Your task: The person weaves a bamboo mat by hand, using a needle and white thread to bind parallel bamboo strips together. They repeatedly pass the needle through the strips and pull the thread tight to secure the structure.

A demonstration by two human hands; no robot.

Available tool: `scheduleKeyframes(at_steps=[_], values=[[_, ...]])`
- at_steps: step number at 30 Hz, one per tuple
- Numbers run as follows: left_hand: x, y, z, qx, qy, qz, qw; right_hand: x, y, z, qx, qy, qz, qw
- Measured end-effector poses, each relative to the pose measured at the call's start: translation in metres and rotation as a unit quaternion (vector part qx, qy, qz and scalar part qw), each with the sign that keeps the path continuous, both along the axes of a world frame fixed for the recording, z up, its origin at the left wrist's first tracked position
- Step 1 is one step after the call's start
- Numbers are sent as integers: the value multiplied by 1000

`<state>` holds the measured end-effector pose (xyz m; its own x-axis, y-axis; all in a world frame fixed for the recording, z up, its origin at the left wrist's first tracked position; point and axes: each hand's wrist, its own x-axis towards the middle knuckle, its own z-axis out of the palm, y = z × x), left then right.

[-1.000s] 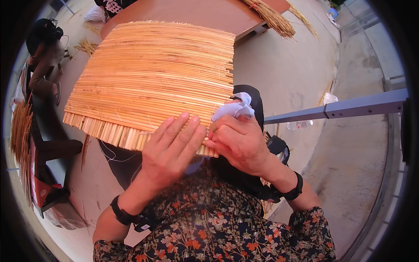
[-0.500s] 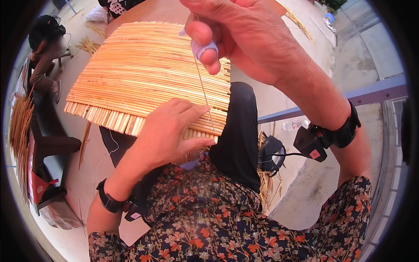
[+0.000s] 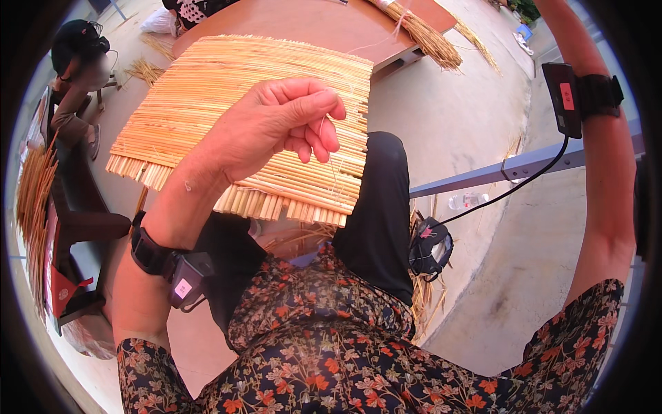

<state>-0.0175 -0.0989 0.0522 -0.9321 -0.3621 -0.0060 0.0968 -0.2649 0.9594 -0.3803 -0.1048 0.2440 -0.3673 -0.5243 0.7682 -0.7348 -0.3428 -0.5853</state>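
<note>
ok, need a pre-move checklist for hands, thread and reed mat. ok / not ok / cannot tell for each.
1. Right hand in view: not ok, only the right forearm shows.
2. Left hand in view: ok, over the reed mat.
3. Thread firmly pinched: cannot tell, it shows at the left hand's fingers, grip unclear.
4. Mat's right edge even: not ok, reed ends are ragged.
5. Cable clear of mat: ok, runs off to the right.
6. Reed bundle clear of mat: ok, apart.
</note>
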Motion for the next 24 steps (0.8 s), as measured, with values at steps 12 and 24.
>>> scheduleKeyframes(at_steps=[12, 24], values=[[52, -125, 42, -268, -146, 283, 909, 106, 57, -193, 333, 4, 115, 936], [176, -130, -7, -110, -359, 342, 861, 144, 160, -206, 482, -117, 304, 813]])
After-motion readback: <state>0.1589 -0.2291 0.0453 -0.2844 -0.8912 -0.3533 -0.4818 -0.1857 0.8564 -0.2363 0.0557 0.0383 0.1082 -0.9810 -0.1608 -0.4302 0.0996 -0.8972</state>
